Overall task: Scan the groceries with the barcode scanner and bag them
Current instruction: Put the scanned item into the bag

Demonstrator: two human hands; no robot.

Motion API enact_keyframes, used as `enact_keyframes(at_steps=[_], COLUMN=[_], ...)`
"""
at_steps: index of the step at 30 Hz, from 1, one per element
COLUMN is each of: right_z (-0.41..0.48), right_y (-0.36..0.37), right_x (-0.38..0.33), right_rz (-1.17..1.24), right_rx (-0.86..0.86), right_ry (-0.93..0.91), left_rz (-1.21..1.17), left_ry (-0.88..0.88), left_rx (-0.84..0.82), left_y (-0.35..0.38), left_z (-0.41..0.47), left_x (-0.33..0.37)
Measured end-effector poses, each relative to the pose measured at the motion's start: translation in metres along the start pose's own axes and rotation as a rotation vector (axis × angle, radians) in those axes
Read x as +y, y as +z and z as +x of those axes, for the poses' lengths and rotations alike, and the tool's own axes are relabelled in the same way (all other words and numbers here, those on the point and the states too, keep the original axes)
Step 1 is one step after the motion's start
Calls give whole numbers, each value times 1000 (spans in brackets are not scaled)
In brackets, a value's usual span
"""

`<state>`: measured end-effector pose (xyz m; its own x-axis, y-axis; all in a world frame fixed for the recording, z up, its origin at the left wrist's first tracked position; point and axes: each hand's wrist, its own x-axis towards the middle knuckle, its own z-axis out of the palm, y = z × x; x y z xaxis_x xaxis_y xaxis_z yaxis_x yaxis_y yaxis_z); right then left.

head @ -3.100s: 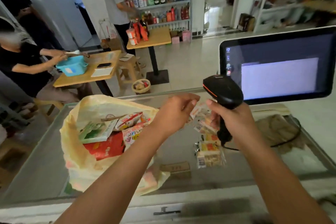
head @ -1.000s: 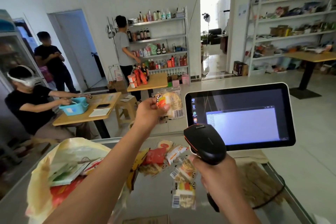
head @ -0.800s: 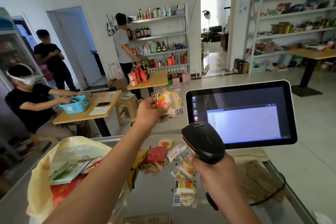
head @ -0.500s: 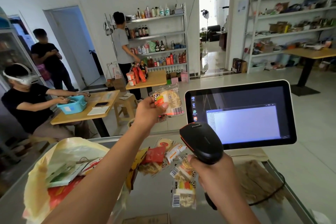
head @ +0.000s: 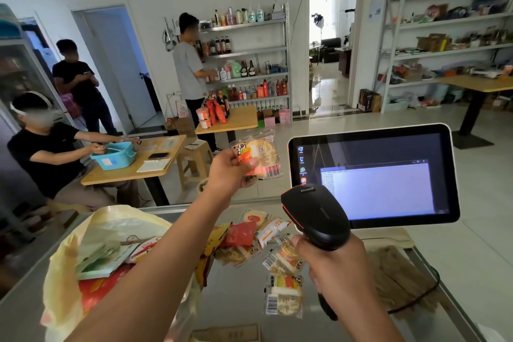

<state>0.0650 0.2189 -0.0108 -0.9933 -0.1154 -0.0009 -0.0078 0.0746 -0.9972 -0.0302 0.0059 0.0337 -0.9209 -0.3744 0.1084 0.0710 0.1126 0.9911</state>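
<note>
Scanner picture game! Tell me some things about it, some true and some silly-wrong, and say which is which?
1. The right hand holds the scanner. True.
2. The left hand holds up a snack packet. True.
3. The yellow bag has groceries in it. True.
4. The scanner lies on the counter. False: the right hand grips it above the counter.
5. The snack packet is inside the yellow bag. False: the left hand pinches it up in the air.
6. No snacks lie on the counter. False: loose packets lie there beside the yellow bag.
</note>
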Motion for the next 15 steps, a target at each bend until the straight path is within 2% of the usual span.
enact_keyframes(at_steps=[8, 15], right_z=[-4, -18], right_y=[31, 126], right_x=[-10, -20], right_rz=[60, 193], right_rx=[-48, -340], right_ry=[-8, -10], left_rz=[-51, 34], left_ry=[-4, 62], left_rx=[90, 238], left_y=[-41, -149], left_z=[-6, -62], left_x=[16, 19])
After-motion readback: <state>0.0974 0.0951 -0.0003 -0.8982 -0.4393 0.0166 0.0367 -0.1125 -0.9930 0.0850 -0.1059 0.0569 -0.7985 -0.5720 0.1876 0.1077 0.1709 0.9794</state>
